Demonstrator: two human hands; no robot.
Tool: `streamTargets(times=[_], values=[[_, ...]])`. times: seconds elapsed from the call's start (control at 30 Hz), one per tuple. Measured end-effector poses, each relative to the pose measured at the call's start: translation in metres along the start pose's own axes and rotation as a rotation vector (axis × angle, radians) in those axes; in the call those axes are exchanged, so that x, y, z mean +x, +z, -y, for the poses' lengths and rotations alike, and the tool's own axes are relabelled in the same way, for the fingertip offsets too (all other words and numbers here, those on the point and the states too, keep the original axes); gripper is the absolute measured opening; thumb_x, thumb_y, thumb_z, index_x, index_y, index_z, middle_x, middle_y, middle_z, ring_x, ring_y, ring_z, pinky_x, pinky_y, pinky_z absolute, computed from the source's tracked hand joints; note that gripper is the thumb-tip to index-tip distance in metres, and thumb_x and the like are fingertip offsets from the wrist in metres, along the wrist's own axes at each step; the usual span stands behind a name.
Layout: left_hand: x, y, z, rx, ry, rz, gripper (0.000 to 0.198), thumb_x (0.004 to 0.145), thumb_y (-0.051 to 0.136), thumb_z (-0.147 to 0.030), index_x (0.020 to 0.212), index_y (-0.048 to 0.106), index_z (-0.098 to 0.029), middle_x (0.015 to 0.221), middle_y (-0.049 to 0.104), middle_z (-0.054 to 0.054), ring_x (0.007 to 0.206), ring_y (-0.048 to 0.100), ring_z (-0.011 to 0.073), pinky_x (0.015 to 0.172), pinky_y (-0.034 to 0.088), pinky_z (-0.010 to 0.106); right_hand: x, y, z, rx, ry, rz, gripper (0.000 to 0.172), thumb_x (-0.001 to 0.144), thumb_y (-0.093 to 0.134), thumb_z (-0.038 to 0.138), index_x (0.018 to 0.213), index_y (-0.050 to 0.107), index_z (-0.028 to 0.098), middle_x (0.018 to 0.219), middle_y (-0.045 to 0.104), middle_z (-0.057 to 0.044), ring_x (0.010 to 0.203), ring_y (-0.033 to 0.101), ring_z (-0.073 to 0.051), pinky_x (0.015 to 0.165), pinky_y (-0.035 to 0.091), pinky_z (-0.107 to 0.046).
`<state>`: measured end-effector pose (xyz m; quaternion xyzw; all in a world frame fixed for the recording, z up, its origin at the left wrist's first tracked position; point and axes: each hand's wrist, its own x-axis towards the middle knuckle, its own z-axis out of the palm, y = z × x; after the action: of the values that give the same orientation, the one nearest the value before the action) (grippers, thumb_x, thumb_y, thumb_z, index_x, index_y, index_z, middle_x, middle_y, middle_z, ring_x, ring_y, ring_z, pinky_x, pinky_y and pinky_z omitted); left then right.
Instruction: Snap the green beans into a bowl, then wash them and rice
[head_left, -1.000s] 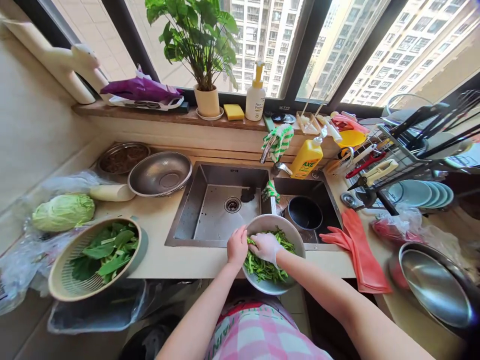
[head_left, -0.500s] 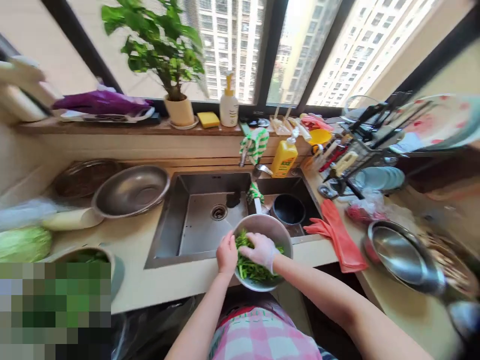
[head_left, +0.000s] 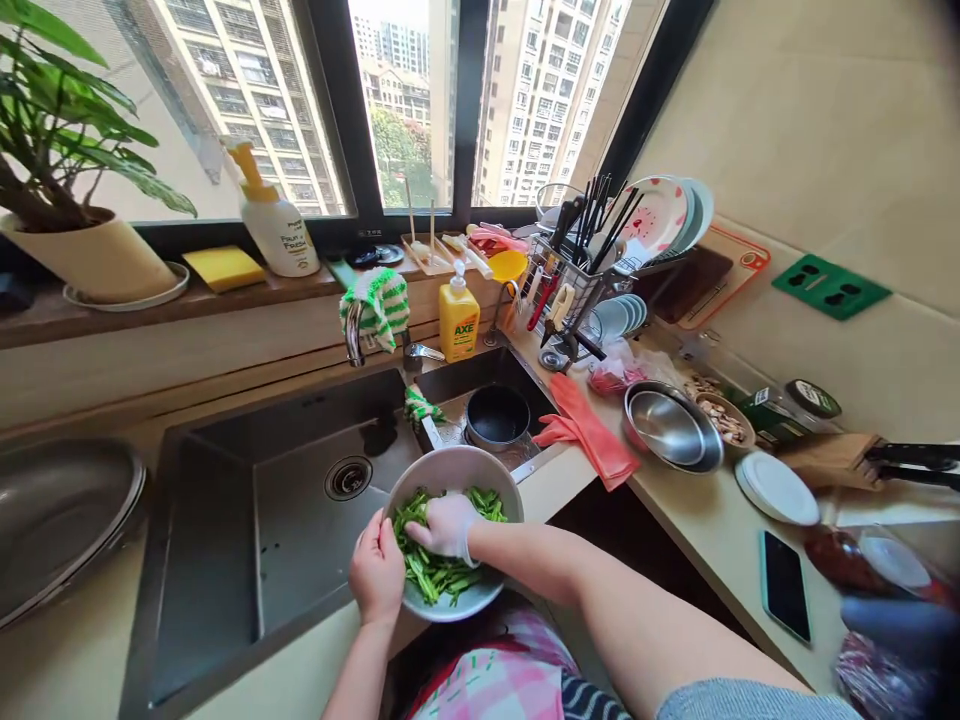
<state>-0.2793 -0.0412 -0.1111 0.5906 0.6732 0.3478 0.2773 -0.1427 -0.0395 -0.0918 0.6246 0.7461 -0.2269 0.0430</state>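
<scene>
A grey metal bowl (head_left: 489,470) is held at the front edge of the sink, tilted slightly toward me. Cut green vegetables (head_left: 439,582) lie inside it. My left hand (head_left: 379,570) is bare and closed on the bowl's left rim, thumb over the edge. Down among the greens is my right hand (head_left: 448,527), in a clear thin glove, its fingers curled into them and partly hidden. Just behind the bowl, a black pot (head_left: 497,415) sits in the small basin.
The double sink (head_left: 300,540) lies ahead. Pink rubber gloves (head_left: 589,430) hang over the counter edge. To the right are metal bowls (head_left: 666,425), white plates (head_left: 778,488) and a phone (head_left: 785,585). A dish rack (head_left: 577,280) and yellow soap bottle (head_left: 459,318) stand behind.
My view has turned to the right, bringing the phone and knife block into sight. The left hand stays on the bowl's rim; the gloved right hand has shifted within the greens.
</scene>
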Motion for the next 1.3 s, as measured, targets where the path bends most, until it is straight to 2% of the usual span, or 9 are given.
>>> streamTargets(times=[0.13, 0.3, 0.47, 0.6, 0.7, 0.9, 1.1, 1.2, 1.3], values=[[0.007, -0.002, -0.002, -0.025, 0.021, 0.038, 0.038, 0.082, 0.039, -0.035, 0.104, 0.062, -0.014, 0.104, 0.065, 0.012, 0.096, 0.06, 0.0254, 0.087, 0.046, 0.039, 0.0, -0.027, -0.012, 0.064, 0.069, 0.088, 0.068, 0.083, 0.018, 0.064, 0.086, 0.066, 0.016, 0.085, 0.067, -0.013, 0.077, 0.062, -0.025, 0.064, 0.047, -0.034], [0.004, -0.005, -0.017, -0.085, 0.102, 0.064, 0.033, 0.083, 0.038, -0.027, 0.101, 0.063, -0.014, 0.1, 0.067, 0.01, 0.093, 0.06, 0.0218, 0.085, 0.046, 0.036, -0.004, -0.044, -0.016, -0.008, 0.047, -0.129, 0.062, 0.083, 0.023, 0.063, 0.103, 0.06, 0.018, 0.103, 0.058, -0.014, 0.09, 0.056, -0.026, 0.074, 0.042, -0.037], [0.014, -0.003, -0.017, -0.073, -0.003, 0.009, 0.03, 0.083, 0.041, -0.023, 0.1, 0.064, -0.015, 0.099, 0.067, 0.011, 0.092, 0.061, 0.0206, 0.084, 0.047, 0.036, -0.02, -0.031, 0.002, -0.063, -0.227, -0.046, 0.052, 0.077, 0.039, 0.064, 0.105, 0.057, 0.023, 0.101, 0.054, -0.009, 0.093, 0.048, -0.026, 0.079, 0.036, -0.04], [0.014, -0.004, -0.017, -0.091, -0.009, 0.038, 0.03, 0.085, 0.039, -0.022, 0.1, 0.064, -0.015, 0.099, 0.067, 0.011, 0.091, 0.061, 0.0202, 0.083, 0.048, 0.036, -0.044, -0.024, -0.003, -0.171, -0.442, 0.005, 0.05, 0.076, 0.042, 0.064, 0.106, 0.056, 0.025, 0.107, 0.052, -0.009, 0.097, 0.044, -0.026, 0.082, 0.031, -0.044], [0.011, -0.004, -0.019, -0.1, 0.013, 0.057, 0.03, 0.085, 0.039, -0.023, 0.101, 0.064, -0.016, 0.099, 0.067, 0.011, 0.092, 0.061, 0.0198, 0.083, 0.048, 0.035, -0.037, -0.015, -0.007, -0.242, -0.39, 0.02, 0.047, 0.078, 0.043, 0.059, 0.103, 0.056, 0.022, 0.105, 0.054, -0.011, 0.096, 0.046, -0.027, 0.079, 0.033, -0.042], [0.013, -0.004, -0.018, -0.102, 0.0, 0.059, 0.03, 0.086, 0.039, -0.023, 0.102, 0.063, -0.015, 0.098, 0.066, 0.01, 0.092, 0.06, 0.0194, 0.083, 0.047, 0.033, 0.015, -0.005, 0.0, -0.182, -0.232, 0.061, 0.038, 0.088, 0.032, 0.042, 0.091, 0.06, 0.016, 0.089, 0.063, -0.011, 0.083, 0.056, -0.022, 0.075, 0.036, -0.034], [0.014, -0.009, -0.015, -0.083, 0.003, 0.049, 0.03, 0.086, 0.038, -0.022, 0.102, 0.063, -0.015, 0.097, 0.066, 0.01, 0.09, 0.059, 0.02, 0.082, 0.046, 0.034, 0.03, -0.035, -0.003, 0.058, -0.07, 0.152, 0.043, 0.086, 0.032, 0.052, 0.104, 0.057, 0.023, 0.097, 0.063, -0.006, 0.086, 0.057, -0.021, 0.073, 0.038, -0.029], [0.011, -0.011, -0.014, -0.077, 0.01, 0.035, 0.03, 0.086, 0.038, -0.022, 0.102, 0.063, -0.016, 0.097, 0.066, 0.01, 0.09, 0.059, 0.02, 0.08, 0.046, 0.034, 0.003, -0.05, -0.023, -0.047, -0.041, 0.104, 0.077, 0.062, 0.056, 0.067, 0.122, 0.046, 0.02, 0.11, 0.056, -0.012, 0.098, 0.052, -0.028, 0.082, 0.038, -0.036], [0.008, -0.01, -0.016, -0.09, -0.016, -0.007, 0.03, 0.086, 0.038, -0.023, 0.101, 0.063, -0.015, 0.097, 0.066, 0.011, 0.09, 0.06, 0.0202, 0.079, 0.047, 0.033, -0.034, -0.046, -0.04, -0.169, -0.044, 0.118, 0.114, 0.042, 0.07, 0.063, 0.136, 0.028, 0.014, 0.124, 0.044, -0.019, 0.108, 0.044, -0.035, 0.089, 0.035, -0.042]])
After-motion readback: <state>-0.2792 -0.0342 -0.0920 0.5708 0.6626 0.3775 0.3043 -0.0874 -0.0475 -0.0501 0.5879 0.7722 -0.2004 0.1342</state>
